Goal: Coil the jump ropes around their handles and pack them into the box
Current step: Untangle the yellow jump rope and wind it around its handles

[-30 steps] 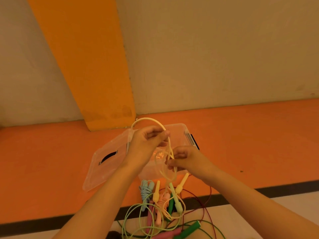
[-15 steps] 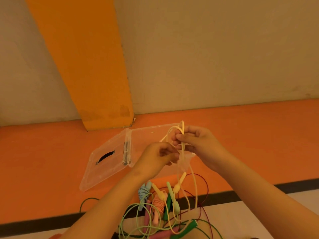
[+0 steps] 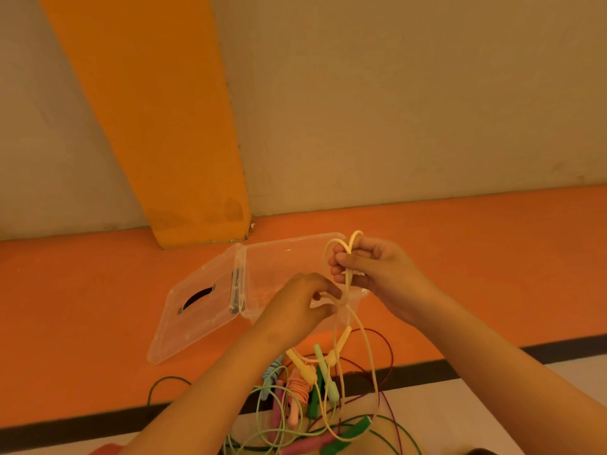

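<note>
While both forearms reach out over the orange floor (image 3: 98, 290), we see the right grip (image 3: 371, 270) curled tight around a gathered bunch of the yellow jump rope (image 3: 348, 280), with two short loops of cord poking up above its fingers. The left grip (image 3: 295, 310) sits just below and to the left, its thumb and fingertips pinching the same cord where it leaves the right one; neither is spread. From that pinch the yellow cord drops in long slack loops. Its yellow handles (image 3: 305, 369) show below the left wrist, though we cannot tell whether they dangle or rest on the pile.

Behind the hands the clear box (image 3: 285, 257) lies open on the floor, its lid (image 3: 197, 323) flapped out to the left. Nearer us, a light green rope (image 3: 259, 405), a coiled pink rope (image 3: 297, 387), a blue rope (image 3: 271, 372) and a dark red cord (image 3: 391, 353) lie tangled together.
</note>
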The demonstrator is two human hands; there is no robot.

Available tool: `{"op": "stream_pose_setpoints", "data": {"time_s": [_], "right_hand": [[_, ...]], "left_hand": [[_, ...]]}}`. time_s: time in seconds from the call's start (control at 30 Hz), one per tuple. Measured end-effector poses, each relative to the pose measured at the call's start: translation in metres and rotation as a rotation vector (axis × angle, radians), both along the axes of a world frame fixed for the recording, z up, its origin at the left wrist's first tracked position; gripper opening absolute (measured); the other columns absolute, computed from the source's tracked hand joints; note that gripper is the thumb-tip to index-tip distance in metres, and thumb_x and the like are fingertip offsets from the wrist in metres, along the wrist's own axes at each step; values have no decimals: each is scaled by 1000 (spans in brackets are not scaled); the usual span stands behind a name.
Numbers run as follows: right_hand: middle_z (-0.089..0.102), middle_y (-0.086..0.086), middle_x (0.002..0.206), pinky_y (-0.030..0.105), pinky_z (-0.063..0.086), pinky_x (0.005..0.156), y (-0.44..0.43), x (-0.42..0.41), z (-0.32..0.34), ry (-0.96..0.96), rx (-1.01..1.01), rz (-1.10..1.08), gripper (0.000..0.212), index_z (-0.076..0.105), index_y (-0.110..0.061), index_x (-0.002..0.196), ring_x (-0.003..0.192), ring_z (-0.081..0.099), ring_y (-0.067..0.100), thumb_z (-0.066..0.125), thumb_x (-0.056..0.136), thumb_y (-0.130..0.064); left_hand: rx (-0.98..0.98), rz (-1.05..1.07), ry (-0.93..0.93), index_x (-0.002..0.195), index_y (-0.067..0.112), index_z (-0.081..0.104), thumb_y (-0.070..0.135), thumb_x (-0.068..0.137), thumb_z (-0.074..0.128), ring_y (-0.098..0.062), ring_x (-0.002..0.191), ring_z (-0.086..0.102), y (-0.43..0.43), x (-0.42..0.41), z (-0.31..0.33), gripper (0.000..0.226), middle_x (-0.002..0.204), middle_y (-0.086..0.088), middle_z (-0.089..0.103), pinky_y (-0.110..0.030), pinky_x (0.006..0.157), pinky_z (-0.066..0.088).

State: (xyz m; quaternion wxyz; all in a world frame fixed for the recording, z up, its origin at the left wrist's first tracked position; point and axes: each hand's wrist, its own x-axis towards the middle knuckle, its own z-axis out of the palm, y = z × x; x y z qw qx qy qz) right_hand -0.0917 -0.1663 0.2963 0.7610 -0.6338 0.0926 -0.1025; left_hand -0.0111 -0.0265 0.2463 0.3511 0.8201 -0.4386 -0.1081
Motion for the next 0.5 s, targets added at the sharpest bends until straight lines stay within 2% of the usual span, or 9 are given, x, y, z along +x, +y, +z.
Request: {"op": "stream_pose_setpoints", "data": {"time_s": [0.17, 0.27, 0.3, 0.43, 0.5], "right_hand": [[68, 9, 75, 24, 55, 66, -4, -2, -3, 15, -18, -15, 8, 65, -3, 88, 68, 65, 16, 59, 88, 2], [69, 10, 75, 23, 55, 64, -7, -3, -5, 24, -27, -29, 7, 65, -3, 88, 67, 65, 16, 60, 87, 2], [69, 10, 75, 22, 55, 64, -9, -2, -7, 34, -57, -37, 7, 66, -3, 88, 66, 65, 16, 61, 86, 2], [66, 13, 79, 23, 53, 64, -12, -2, -23, 117, -376, -34, 14, 68, 4, 94, 67, 62, 13, 69, 82, -1], [65, 12, 75, 21, 50, 62, -12, -3, -33, 178, -453, -6, 13, 69, 4, 92, 63, 60, 10, 71, 81, -3]], "left_hand": [[-28, 68, -59, 96, 33, 67, 15, 85, 67, 1, 87, 43, 2, 1, 2, 21, 80, 17, 62, -18, 72, 36], [-79, 48, -5, 86, 32, 59, 7, 84, 65, -6, 81, 54, 2, 0, 4, 26, 79, 12, 62, -30, 74, 45], [-123, 49, 31, 83, 32, 58, 5, 84, 65, -6, 78, 55, 1, -1, 7, 28, 79, 12, 61, -31, 74, 47], [-361, 96, 167, 79, 30, 57, 0, 84, 66, 0, 74, 56, 2, -5, 25, 32, 78, 16, 61, -16, 70, 45], [-447, 160, 192, 80, 26, 57, -1, 85, 64, -6, 78, 59, 4, -3, 33, 29, 81, 11, 61, -19, 72, 48]]}}
